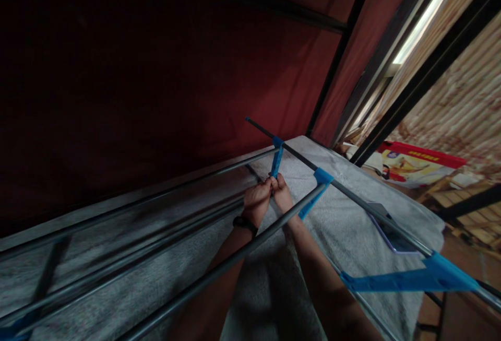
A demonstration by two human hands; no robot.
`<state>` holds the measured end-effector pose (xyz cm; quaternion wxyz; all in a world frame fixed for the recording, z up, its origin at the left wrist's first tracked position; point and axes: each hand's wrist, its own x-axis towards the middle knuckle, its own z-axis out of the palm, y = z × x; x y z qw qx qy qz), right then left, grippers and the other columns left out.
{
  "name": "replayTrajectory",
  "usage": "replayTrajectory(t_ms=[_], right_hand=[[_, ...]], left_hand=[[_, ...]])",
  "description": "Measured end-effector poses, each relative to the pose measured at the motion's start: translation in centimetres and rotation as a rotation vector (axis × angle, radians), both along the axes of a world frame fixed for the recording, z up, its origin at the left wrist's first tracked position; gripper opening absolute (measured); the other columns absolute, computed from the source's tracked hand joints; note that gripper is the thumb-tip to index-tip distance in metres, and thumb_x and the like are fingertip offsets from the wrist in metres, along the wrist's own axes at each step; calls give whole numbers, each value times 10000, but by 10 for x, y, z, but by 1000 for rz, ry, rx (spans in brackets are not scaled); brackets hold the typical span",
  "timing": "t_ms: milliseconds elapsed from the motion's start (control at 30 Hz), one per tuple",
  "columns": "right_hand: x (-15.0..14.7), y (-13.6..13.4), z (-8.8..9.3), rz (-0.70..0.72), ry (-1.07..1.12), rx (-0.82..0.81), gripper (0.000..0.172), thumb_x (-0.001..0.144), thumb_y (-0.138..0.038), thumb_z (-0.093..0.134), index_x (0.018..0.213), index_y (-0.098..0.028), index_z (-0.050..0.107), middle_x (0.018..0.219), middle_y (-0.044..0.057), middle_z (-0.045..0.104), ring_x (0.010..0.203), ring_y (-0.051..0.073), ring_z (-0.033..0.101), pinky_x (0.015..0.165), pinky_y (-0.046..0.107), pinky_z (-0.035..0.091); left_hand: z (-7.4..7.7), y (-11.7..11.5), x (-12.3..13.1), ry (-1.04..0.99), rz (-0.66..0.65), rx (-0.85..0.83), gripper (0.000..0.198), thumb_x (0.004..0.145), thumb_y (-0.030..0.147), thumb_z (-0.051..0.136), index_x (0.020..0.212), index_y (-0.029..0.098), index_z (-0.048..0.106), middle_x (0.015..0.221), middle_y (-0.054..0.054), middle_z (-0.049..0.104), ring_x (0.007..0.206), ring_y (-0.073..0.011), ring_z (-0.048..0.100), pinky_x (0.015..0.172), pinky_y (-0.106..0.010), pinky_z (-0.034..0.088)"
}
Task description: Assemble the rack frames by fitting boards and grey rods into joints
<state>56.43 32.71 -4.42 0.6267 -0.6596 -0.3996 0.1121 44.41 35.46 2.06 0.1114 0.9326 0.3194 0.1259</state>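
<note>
A frame of grey metal tubes [297, 156] and blue plastic connectors lies before me. My left hand [256, 199], with a dark band at its wrist, is closed at the lower end of a blue plastic connector [276, 163]. Pressed close beside it, my right hand [281, 193] pinches the same end; the fingertips hide the exact grip. That connector hangs from the long cross tube. A second blue connector [323, 176] joins a tube that passes above my forearms. Nearer, on the right, a larger blue connector [407, 278] sits on the cross tube.
A pale fleecy cloth [344, 215] lies under the frame. On it rests a dark flat device [393, 228], perhaps a tablet. A red wall [195, 95] stands behind, with dark posts at right. Beyond the edge lies a red and yellow printed box [418, 166].
</note>
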Motion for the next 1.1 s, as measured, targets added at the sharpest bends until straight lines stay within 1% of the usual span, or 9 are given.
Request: replayTrajectory(t_ms=[100,233,433,533,667,800,967,1033,1100], right_hand=[[0,-1,0,9,27,10,281,928,-487,464,926,-228,574,827,9,617,814,179,576,779,295,477],[0,-1,0,20,32,25,270,919,-469,480,976,-231,595,899,24,649,878,188,592,827,305,474],[-5,-2,0,5,42,-3,282,925,-470,482,942,-224,618,809,10,647,810,180,590,761,288,476],[-6,-3,-1,6,48,-36,306,930,-480,475,943,-218,631,784,11,645,809,181,596,746,283,474],[-5,-4,-1,19,20,-58,327,940,-483,454,973,-218,644,774,11,653,821,188,608,753,288,485],[-8,-5,-6,21,14,-36,344,950,-475,427,1016,-217,644,846,32,690,874,195,629,811,309,509],[-13,-6,-21,-27,19,-14,347,918,-439,458,1112,-213,638,1119,96,714,1112,248,636,995,417,488],[-12,-7,-25,-30,1,-42,355,917,-440,463,1115,-206,644,1109,102,717,1114,261,643,990,425,492],[-11,-8,-25,-3,-13,-73,353,924,-453,465,1092,-209,658,1008,83,730,1028,254,667,932,397,515]], left_hand=[[2,7,-1,8,-19,-14,351,1070,354,309,1275,234,568,950,-54,749,795,-172,687,665,-260,396],[0,17,-4,41,-54,-30,393,1075,355,268,1252,264,607,1068,-49,756,879,-181,686,692,-257,400],[-6,20,-3,85,-6,-32,446,1063,376,242,1219,293,651,1026,-50,754,855,-193,693,732,-281,452],[-3,19,-1,76,15,-34,427,1059,380,264,1194,302,661,1041,-43,758,894,-205,702,737,-288,461],[8,20,0,87,36,-73,408,1051,411,297,1223,318,656,1075,-47,759,919,-208,708,734,-280,462],[15,21,-1,94,34,-108,403,1046,427,315,1215,319,665,1093,-47,759,949,-216,708,737,-282,463],[10,22,-5,53,32,-69,364,1044,383,348,1214,311,662,1083,-47,762,964,-213,708,744,-280,461],[8,22,-6,44,32,-49,364,1047,379,341,1215,304,656,1067,-52,763,945,-211,711,735,-280,459],[6,22,-6,46,32,-34,363,1048,378,336,1207,301,653,1056,-54,763,926,-210,713,725,-280,455]])
